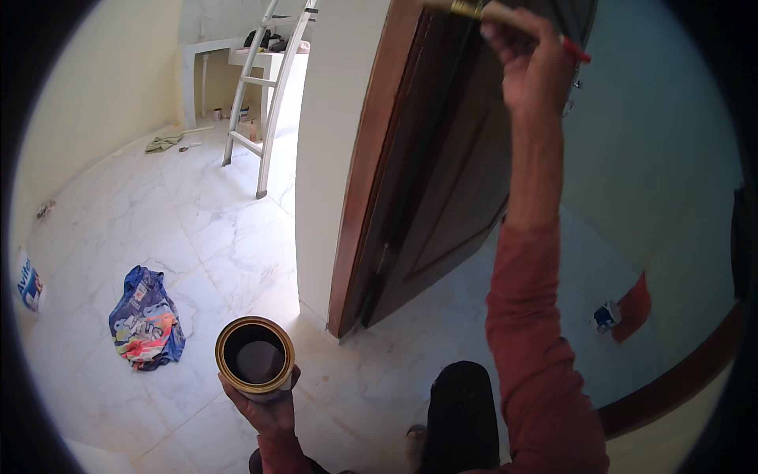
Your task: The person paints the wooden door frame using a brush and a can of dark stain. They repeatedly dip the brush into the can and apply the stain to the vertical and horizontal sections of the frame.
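Observation:
My left hand (271,412) is wrapped round an open metal tin (254,388), holding it upright at the lower middle. Dark brown liquid lies inside, below the gold-coloured rim. My right hand (530,63) is raised at the upper right, its fingers closed round a paintbrush (466,9). The brush has a light wooden handle with a red end and a yellowish metal band. Its bristles point left toward the top of the brown wooden door frame (359,205); I cannot tell whether they touch it. Beside the frame stands a dark panelled door (446,213), ajar.
A crumpled, printed blue cloth (146,320) lies on the marble-look floor (229,229). At the left edge stands a white and blue bucket (30,280). An aluminium ladder (260,83) leans farther back. Right of the door are a small tub (606,317) and a red sheet (634,308).

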`<state>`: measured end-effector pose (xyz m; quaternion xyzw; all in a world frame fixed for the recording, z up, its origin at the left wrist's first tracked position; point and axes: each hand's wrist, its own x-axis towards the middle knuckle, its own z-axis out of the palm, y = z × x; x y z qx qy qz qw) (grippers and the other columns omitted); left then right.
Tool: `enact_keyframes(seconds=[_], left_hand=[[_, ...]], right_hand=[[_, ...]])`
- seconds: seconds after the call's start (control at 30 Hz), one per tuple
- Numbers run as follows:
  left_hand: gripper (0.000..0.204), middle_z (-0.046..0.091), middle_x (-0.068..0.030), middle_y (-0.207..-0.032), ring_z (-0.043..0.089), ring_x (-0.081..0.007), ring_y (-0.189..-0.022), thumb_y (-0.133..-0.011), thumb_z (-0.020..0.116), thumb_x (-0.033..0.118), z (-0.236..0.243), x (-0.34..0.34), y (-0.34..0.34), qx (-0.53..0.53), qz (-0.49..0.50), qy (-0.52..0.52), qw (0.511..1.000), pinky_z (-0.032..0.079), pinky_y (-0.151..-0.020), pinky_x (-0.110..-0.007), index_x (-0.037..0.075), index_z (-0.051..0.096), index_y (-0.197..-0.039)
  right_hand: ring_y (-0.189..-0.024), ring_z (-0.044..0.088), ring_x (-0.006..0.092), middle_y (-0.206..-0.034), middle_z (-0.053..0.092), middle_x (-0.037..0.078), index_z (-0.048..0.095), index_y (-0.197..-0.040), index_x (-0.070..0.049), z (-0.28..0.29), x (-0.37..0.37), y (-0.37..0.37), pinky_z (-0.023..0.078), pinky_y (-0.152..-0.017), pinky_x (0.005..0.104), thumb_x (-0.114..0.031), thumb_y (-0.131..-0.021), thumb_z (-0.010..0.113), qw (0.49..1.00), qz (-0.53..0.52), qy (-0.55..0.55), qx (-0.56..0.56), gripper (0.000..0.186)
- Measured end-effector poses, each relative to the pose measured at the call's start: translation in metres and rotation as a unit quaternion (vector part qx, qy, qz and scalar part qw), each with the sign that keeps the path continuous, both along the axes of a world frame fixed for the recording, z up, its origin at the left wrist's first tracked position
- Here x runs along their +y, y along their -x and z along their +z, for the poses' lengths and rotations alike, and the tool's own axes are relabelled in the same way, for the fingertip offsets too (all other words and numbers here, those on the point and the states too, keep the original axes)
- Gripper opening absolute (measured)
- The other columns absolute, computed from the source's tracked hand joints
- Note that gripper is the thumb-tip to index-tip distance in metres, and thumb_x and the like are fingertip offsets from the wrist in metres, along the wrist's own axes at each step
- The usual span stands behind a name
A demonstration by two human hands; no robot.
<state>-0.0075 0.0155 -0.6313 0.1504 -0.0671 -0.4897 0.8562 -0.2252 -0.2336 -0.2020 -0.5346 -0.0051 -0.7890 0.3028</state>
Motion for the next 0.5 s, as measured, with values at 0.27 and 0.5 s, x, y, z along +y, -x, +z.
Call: enact_keyframes(seconds=[0.27,0.5], left_hand=[[0.063,0.064,-0.0044,-0.131,0.066,-0.0239,-0.109,-0.105,0.041,0.067,0.001,0.007,-0.003,0.012,0.019,-0.024,0.999,0.056,-0.080,-0.047,0.019,0.051,-0.145],[0.062,0.063,-0.0026,-0.129,0.062,-0.0193,-0.109,-0.106,0.041,0.067,-0.014,0.008,-0.009,0.007,-0.012,0.035,0.999,0.053,-0.084,-0.044,0.018,0.053,-0.142]], right_hand=[[-0.086,0.071,0.0203,-0.094,0.072,0.007,0.070,-0.092,-0.004,0.076,0.038,-0.015,0.056,-0.077,0.0327,-0.014,-0.095,0.069,0.841,-0.364,0.324,0.234,0.011],[-0.083,0.069,0.0253,-0.088,0.064,0.011,0.071,-0.097,-0.005,-0.081,0.066,0.000,0.056,-0.072,0.0376,-0.004,-0.090,0.072,0.690,-0.377,0.331,0.522,0.008]])
